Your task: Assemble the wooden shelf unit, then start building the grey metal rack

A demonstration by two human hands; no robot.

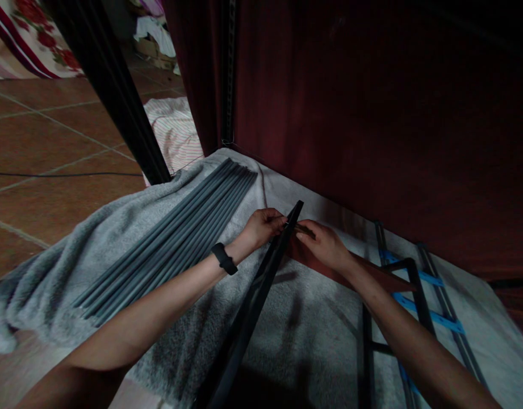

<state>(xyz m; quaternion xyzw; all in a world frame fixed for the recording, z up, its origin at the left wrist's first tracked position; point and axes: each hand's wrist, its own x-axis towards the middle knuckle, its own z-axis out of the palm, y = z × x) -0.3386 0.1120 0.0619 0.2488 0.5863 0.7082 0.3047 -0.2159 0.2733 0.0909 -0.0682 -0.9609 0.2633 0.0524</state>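
Note:
A long black metal bar [261,289] slants up through the middle, its far end close to both hands. My left hand [262,226], with a black band on its wrist, is closed in a pinch against the bar's left side; what its fingertips hold is too small to name. From the right side, my right hand [327,244] is closed around a thin brownish stick-like piece [304,230] that points at the bar. Its exact kind cannot be made out. Beneath the right forearm a flat reddish-brown board [316,270] runs from the bar toward a black frame [421,301].
Several grey tubes [171,238] lie side by side on a grey fleece blanket [112,221]. Blue strips [431,312] cross dark rails at the right. A dark red panel [372,125] rises behind, and a black post [116,96] stands at the left.

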